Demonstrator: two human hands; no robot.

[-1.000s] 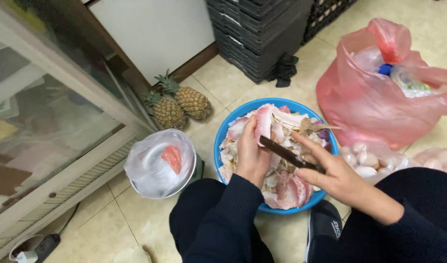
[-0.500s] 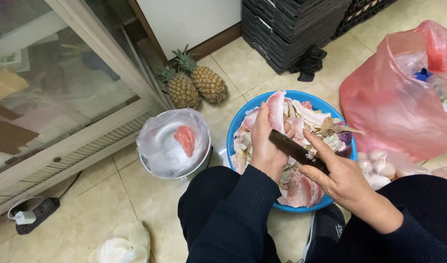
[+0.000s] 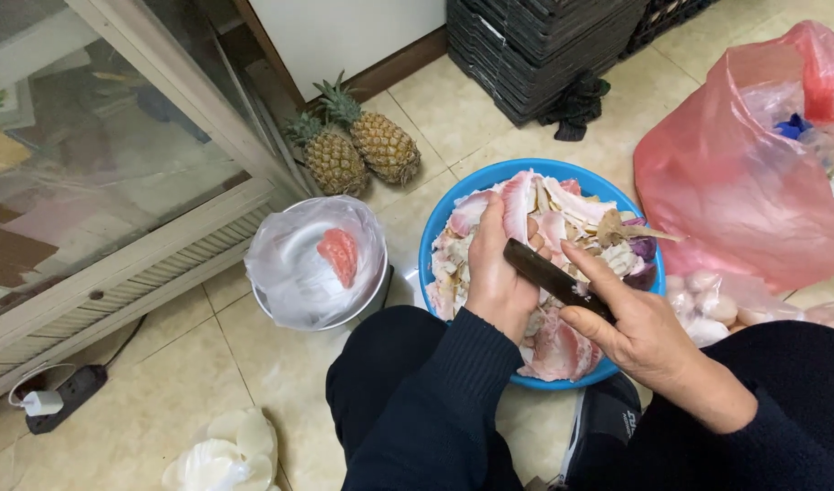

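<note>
The left hand (image 3: 496, 273) is curled around a pale pink, curved strip of fruit peel (image 3: 517, 205) that rises past its fingertips over the round blue plastic basin (image 3: 435, 238). The right hand (image 3: 639, 327) is clenched on a dark-handled knife (image 3: 553, 277), long axis slanting up-left toward the left palm. Compared with half a second ago, both hands sit a touch lower in view, grips unchanged.

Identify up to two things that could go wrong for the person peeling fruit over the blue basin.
1. The right hand holds a dark knife whose blade points at the left hand gripping a pink fruit piece; a slip could cut the fingers.
2. The blue basin is heaped; peels might spill onto the tiled floor.
</note>
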